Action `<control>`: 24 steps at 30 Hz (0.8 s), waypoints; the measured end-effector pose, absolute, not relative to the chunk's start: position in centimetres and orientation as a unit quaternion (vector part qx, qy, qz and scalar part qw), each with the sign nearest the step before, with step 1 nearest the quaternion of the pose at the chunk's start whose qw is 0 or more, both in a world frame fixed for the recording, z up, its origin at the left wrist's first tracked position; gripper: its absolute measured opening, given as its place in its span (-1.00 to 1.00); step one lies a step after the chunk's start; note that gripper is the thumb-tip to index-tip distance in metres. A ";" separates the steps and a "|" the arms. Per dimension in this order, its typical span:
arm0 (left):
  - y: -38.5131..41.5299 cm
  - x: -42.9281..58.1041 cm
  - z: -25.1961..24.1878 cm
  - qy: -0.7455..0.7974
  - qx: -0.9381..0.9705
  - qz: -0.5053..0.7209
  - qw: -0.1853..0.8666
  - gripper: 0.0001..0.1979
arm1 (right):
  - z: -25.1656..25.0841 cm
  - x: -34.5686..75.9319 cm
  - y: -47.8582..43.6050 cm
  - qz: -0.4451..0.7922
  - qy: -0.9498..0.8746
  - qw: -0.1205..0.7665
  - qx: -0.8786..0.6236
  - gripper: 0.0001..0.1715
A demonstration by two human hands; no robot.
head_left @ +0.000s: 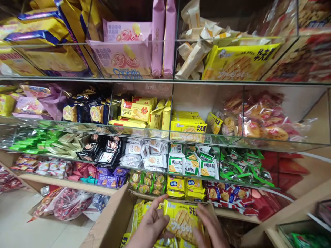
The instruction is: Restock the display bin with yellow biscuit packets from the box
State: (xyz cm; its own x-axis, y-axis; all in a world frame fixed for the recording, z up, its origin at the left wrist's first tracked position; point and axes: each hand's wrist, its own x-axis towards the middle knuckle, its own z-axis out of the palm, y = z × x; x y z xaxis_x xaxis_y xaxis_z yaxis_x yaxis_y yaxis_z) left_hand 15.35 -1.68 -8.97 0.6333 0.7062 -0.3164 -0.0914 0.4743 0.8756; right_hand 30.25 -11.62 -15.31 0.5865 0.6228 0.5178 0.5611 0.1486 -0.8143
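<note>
Packet point(181, 222) up at the mouth of an open carton point(106, 222), bright yellow, waffle-printed, held between left hand point(151, 224) and right hand point(212, 225)! Left thumb and fingers partly curled at one edge, right fingers, blurred, over the other. More yellow packets point(138, 217) inside; matching stack point(187, 127) on glass shelf point(227, 140) beyond.

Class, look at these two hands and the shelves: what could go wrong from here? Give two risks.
The yellow waffle packet could slip back into the cardboard box: the left hand grips its left side, while the right hand overlaps its right.

Raised carelessly, a hand might knock the shelves' glass fronts, which project above the box.
</note>
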 end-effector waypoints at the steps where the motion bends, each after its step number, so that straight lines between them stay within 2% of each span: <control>1: -1.7 15.4 -7.8 0.325 0.462 0.251 0.786 -0.39 | -13.6 30.8 -11.8 0.089 -0.398 0.634 -0.657 -0.53; 3: -1.6 15.7 -5.6 0.285 0.480 0.245 0.793 -0.40 | -10.5 31.9 -11.8 0.234 -0.314 0.659 -0.642 -0.37; 5: -1.4 16.3 -4.0 0.262 0.475 0.239 0.805 -0.38 | -8.4 32.9 -11.6 0.336 -0.273 0.664 -0.610 -0.34; 7: -1.2 16.8 -3.1 0.247 0.463 0.237 0.818 -0.35 | -7.1 33.4 -11.3 0.379 -0.247 0.683 -0.574 -0.36; 9: -1.1 17.3 -2.8 0.243 0.449 0.248 0.823 -0.35 | -6.5 33.4 -11.1 0.380 -0.220 0.717 -0.542 -0.37; 14: -1.4 18.7 -3.3 0.291 0.485 0.311 0.764 -0.56 | -6.1 32.3 -11.0 0.342 -0.226 0.732 -0.545 -0.50; 20: -1.4 19.2 -4.4 0.318 0.625 0.296 0.649 -0.47 | -6.4 31.9 -10.4 0.250 -0.258 0.721 -0.592 -0.55; 24: -1.2 18.6 -4.5 0.324 0.638 0.310 0.625 -0.49 | -6.6 31.8 -10.4 0.264 -0.251 0.718 -0.592 -0.51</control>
